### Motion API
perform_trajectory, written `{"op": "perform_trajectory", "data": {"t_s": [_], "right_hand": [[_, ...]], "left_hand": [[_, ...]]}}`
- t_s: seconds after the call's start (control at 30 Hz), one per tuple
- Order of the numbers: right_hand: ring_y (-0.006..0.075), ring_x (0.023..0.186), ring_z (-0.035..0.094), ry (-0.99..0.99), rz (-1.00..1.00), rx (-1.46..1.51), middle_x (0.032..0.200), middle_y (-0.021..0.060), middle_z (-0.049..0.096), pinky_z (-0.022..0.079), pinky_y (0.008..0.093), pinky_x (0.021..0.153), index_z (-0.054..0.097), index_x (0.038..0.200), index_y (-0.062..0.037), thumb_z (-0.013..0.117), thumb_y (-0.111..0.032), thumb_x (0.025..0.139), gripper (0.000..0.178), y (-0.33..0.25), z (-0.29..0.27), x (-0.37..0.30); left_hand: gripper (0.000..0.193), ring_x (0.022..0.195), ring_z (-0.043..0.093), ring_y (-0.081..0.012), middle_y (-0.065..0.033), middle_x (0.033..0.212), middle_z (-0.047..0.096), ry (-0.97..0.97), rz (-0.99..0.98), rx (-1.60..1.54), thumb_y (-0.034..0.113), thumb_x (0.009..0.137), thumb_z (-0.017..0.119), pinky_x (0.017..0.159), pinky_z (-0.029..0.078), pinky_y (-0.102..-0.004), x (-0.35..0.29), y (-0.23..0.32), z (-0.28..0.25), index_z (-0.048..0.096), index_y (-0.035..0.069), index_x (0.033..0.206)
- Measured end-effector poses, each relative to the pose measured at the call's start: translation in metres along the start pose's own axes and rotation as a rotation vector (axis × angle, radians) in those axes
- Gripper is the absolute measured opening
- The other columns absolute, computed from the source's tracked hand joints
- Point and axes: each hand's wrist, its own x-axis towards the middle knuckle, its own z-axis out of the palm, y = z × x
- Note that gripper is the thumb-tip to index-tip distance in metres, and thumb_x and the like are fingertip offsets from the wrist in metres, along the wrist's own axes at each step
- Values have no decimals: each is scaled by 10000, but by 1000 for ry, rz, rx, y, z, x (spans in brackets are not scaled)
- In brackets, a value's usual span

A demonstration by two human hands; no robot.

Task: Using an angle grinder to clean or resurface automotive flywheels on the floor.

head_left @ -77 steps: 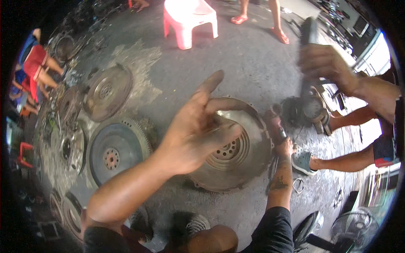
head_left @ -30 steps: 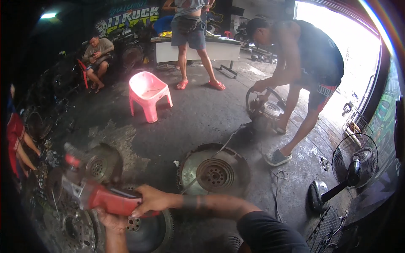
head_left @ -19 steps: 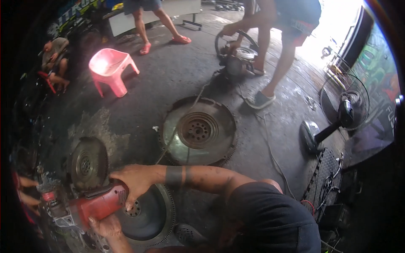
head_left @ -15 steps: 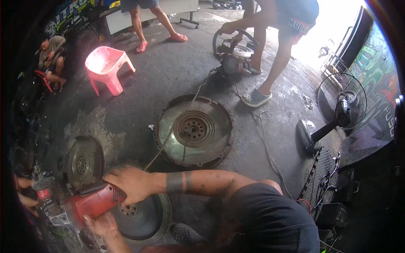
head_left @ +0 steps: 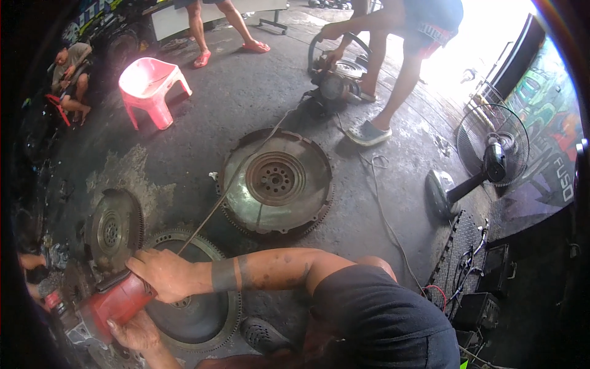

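A red angle grinder with a grey metal head is held at the lower left. My right hand wraps round its rear end, the arm reaching in from the right. My left hand closes on its body from below. The grinder's working end is dim and blurred at the picture's rim. Under my right forearm lies a toothed flywheel, partly covered by the arm. A second flywheel rests just beyond the grinder. Farther out, a larger rusty flywheel lies on the floor.
A cord crosses the large flywheel toward my right hand. Another person bends over a dark machine. A pink chair, a standing fan and my shoe are around. Someone's hands show at the left rim.
Both my hands have moved the grinder a little leftward, toward the picture's rim. The whole view has shifted slightly. The other person still bends over the machine.
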Motion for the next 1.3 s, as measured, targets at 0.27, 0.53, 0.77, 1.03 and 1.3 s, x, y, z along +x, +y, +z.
{"op": "perform_trajectory", "data": {"t_s": [0.27,0.53,0.77,1.03,1.3], "right_hand": [[408,1009,575,10,102,25,1100,240,533,518,482,768,384,1269,72,746,-79,636,744,-21,10,-8],[399,1015,577,-16,122,5,1114,234,532,520,474,784,384,1275,67,771,-92,632,767,-8,17,-7],[389,1029,569,-55,106,63,1125,229,522,516,474,794,358,1307,82,779,-104,648,804,-2,20,-3],[389,1027,567,-28,114,106,1116,227,523,510,475,799,375,1303,89,777,-112,655,789,5,24,-6],[387,1082,555,-18,119,112,1183,240,516,502,470,854,374,1315,88,771,-93,657,790,7,28,-6]], "left_hand": [[753,1313,410,-345,-158,1416,441,17,-52,-109,361,812,707,1118,301,-541,8,7,0,389,17,1401],[718,1322,402,-337,-159,1427,428,22,-54,-13,354,846,681,1111,303,-548,8,3,-22,381,30,1412],[696,1321,404,-338,-163,1425,427,41,-74,-50,357,863,668,1111,303,-546,9,3,-25,384,31,1408],[666,1319,406,-333,-163,1413,436,-31,-95,-14,362,886,642,1115,301,-536,11,1,-27,385,26,1401],[657,1315,411,-328,-163,1413,433,14,-56,3,356,900,625,1117,302,-517,12,-5,-31,373,20,1404]]}}
